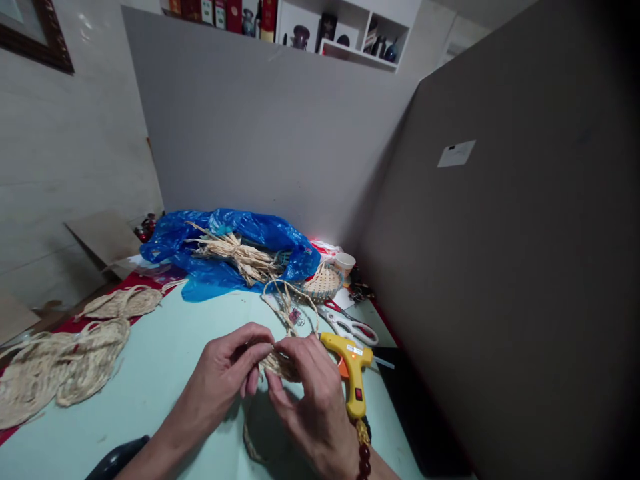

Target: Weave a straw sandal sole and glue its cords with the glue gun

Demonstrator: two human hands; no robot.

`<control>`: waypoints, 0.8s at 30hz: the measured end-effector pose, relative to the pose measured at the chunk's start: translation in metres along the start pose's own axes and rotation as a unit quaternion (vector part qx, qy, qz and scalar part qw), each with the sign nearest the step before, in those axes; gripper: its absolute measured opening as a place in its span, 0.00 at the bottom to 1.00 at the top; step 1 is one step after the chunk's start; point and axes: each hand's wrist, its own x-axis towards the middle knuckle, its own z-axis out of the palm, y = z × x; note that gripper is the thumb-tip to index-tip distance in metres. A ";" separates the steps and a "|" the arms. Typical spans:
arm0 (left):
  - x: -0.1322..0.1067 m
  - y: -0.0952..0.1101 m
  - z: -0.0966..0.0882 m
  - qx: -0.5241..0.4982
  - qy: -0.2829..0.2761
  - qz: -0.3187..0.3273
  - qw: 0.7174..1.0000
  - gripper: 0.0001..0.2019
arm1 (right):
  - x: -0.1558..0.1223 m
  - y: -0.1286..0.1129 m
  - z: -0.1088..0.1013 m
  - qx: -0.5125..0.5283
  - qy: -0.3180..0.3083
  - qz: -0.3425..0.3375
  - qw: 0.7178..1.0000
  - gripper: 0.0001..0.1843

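Observation:
Both hands meet over a pale green table [165, 373] at a small woven straw piece [277, 364]. My left hand [227, 370] pinches its left side with thumb and fingers closed. My right hand [307, 393] grips its right side, fingers curled round it; a dark bead bracelet [363, 453] is on that wrist. Loose straw strands [287, 303] loop up from the piece toward the back, and a plaited strand [249, 440] hangs below the hands.
A yellow glue gun [354, 373] lies right of my hands, white-handled scissors [350, 325] behind it. A blue plastic bag [225, 250] holds a straw bundle. Woven straw mats [60, 367] lie left. A small basket [324, 281], a cup [345, 262] and grey partitions stand behind.

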 end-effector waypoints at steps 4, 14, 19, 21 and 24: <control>-0.002 0.001 -0.002 -0.001 0.024 0.003 1.000 0.09 | 0.004 0.002 -0.007 0.012 -0.033 -0.007 0.999 0.09; 0.001 -0.001 -0.015 0.007 -0.040 -0.026 0.999 0.11 | 0.037 0.028 -0.068 0.103 -0.196 0.000 0.975 0.11; -0.002 -0.008 -0.011 -0.013 -0.093 -0.059 0.994 0.12 | 0.040 0.028 -0.075 0.129 -0.167 -0.001 0.977 0.06; -0.004 -0.007 -0.008 -0.018 -0.114 -0.070 0.991 0.13 | 0.040 0.028 -0.072 0.132 -0.152 -0.007 0.979 0.05; -0.008 -0.004 -0.004 -0.036 -0.139 -0.086 0.986 0.14 | 0.039 0.031 -0.065 0.130 -0.143 -0.014 0.981 0.05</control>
